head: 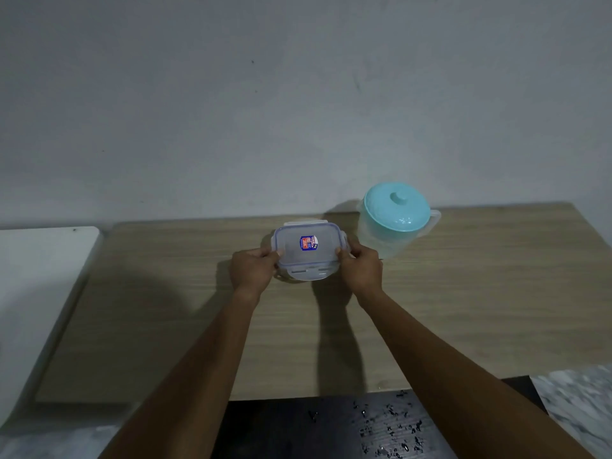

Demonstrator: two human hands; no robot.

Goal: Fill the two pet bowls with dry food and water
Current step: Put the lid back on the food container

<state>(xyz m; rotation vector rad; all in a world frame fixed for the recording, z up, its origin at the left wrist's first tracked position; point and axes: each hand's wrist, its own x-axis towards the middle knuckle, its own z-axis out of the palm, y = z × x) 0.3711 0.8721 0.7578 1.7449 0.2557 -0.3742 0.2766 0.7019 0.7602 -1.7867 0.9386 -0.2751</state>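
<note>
A clear plastic food container (309, 251) with a snap-lock lid and a small red and blue sticker rests on the wooden table (165, 293), near the far edge. My left hand (253, 270) grips its left side and my right hand (359, 266) grips its right side. Its contents cannot be made out through the lid. To the right, close to the wall, stands a translucent water pitcher (394, 223) with a turquoise knobbed lid. No pet bowl is in view.
A white surface (43, 276) adjoins the table on the left. A dark patterned cloth (331, 425) lies at the bottom edge, and a grey marbled surface (576, 402) shows at the bottom right. A plain wall rises behind the table.
</note>
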